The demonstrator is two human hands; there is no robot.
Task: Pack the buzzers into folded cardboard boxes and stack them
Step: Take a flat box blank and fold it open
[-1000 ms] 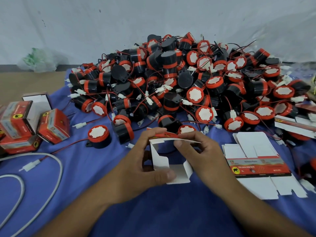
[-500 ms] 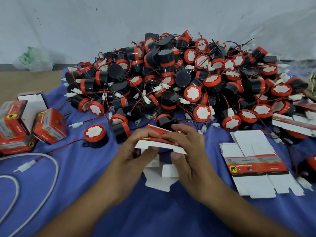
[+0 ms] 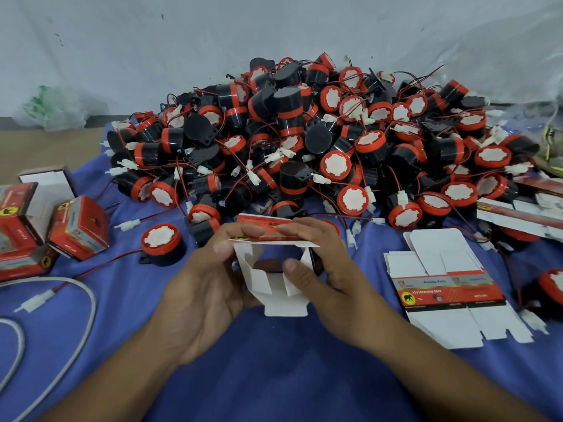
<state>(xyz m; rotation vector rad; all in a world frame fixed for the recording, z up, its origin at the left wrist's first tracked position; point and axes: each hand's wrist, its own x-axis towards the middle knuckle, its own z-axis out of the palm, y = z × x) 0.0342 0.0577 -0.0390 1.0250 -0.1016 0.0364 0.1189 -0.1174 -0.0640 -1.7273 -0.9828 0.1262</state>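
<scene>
Squaring up a box in front of the heap of buzzers (image 3: 320,141)

At the heap's left foot lie finished boxes (image 3: 76,229). Just in front of the heap, the left hand (image 3: 207,287) pinches the half-open box (image 3: 259,280) by its left wall, fingers curled over the top edge. The right hand (image 3: 335,269) pinches the right wall, thumb on an inner flap. I would square the walls first, then tuck the small flaps before the long one, so the bottom locks. At the heap's right foot, flat blanks (image 3: 441,290) wait on the surface (image 3: 274,360).
</scene>
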